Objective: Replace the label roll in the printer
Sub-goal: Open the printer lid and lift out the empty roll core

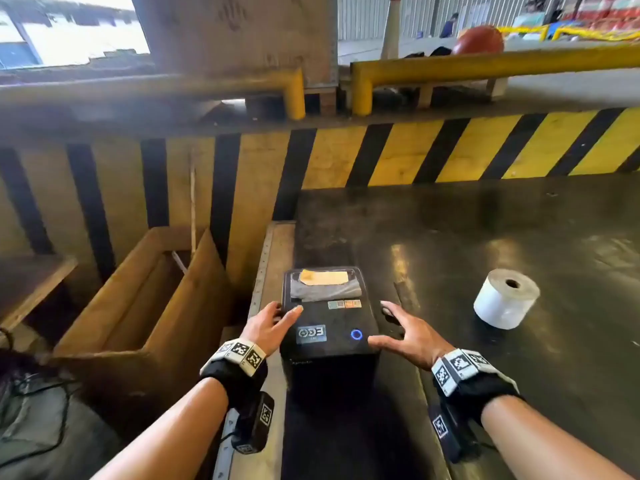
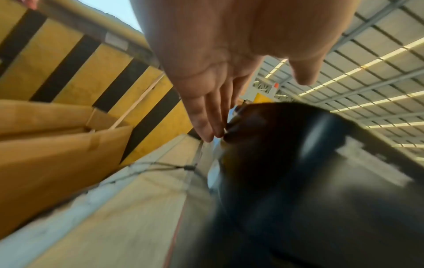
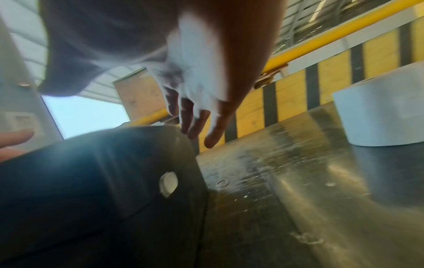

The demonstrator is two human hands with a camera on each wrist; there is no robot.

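A black label printer (image 1: 329,327) with a blue lit ring button stands at the left edge of the dark table (image 1: 485,230), its lid closed. My left hand (image 1: 273,323) is at the printer's left side, fingers straight, their tips (image 2: 215,130) touching its upper left edge. My right hand (image 1: 405,332) hovers spread beside the printer's right side (image 3: 96,172), thumb near the front corner, holding nothing. A white label roll (image 1: 506,298) stands on end on the table to the right, also seen in the right wrist view (image 3: 383,107).
A yellow-and-black striped wall (image 1: 381,157) rises behind the table, with yellow rails (image 1: 485,65) above it. An open cardboard box (image 1: 145,289) sits left of the table, below its edge. A cable (image 2: 160,166) runs along the table's left rim.
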